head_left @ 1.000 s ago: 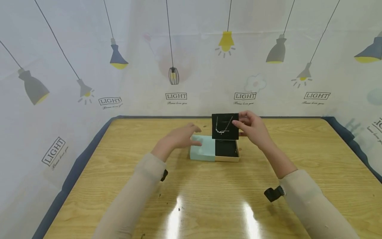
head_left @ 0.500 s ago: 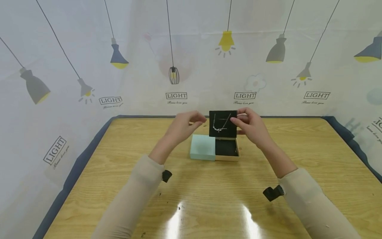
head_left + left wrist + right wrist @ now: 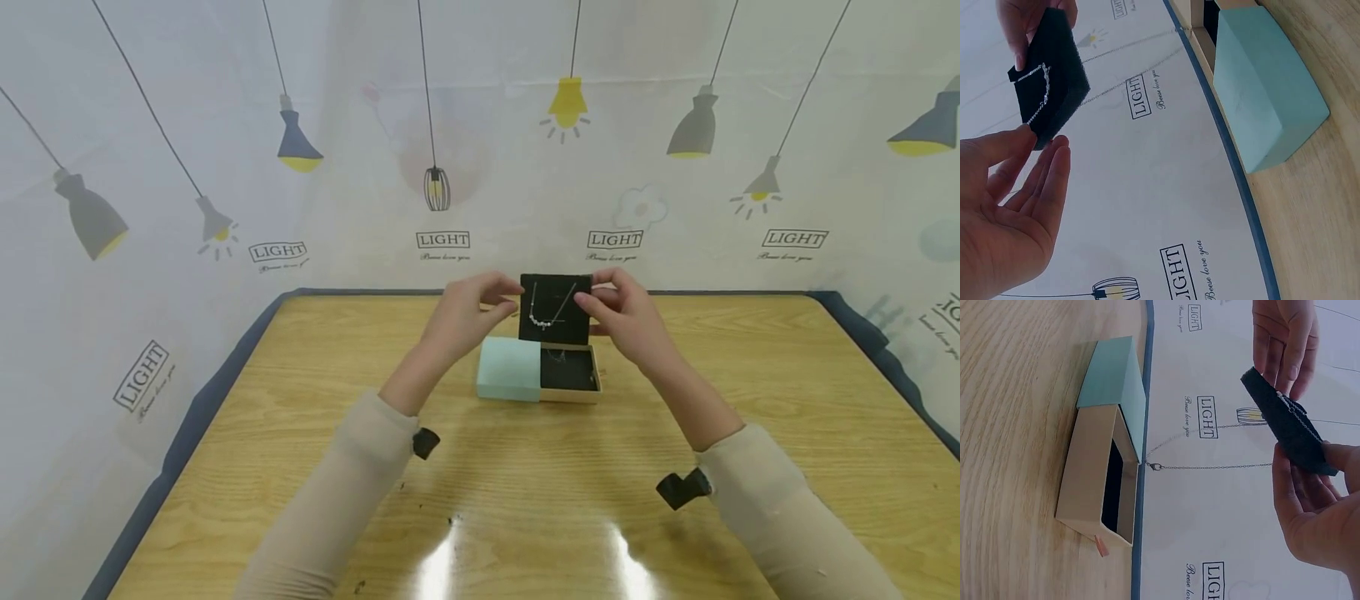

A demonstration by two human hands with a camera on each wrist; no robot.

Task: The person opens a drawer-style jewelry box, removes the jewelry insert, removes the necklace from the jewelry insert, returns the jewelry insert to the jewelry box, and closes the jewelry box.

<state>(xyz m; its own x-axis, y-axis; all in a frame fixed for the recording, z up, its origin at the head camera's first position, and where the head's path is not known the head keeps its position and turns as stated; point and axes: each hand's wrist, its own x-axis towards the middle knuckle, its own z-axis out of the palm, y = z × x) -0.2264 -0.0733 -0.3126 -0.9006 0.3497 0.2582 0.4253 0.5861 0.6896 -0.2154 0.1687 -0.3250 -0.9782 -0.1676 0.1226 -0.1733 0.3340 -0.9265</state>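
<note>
Mid-frame, the right hand (image 3: 626, 315) pinched the black pad (image 3: 553, 298), likely steadying its necklace (image 3: 542, 322). Whether the left hand (image 3: 460, 315) pinched was unclear.

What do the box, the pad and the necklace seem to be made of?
Box: probably cardboard, smooth and matte; its thin, straight walls and crisp edges suggest it.
Pad: perhaps foam with a velvety face, judging by its dull, dark, slightly fuzzy surface.
Necklace: likely metal, silvery, by its fine links; which metal, I can't tell.
</note>
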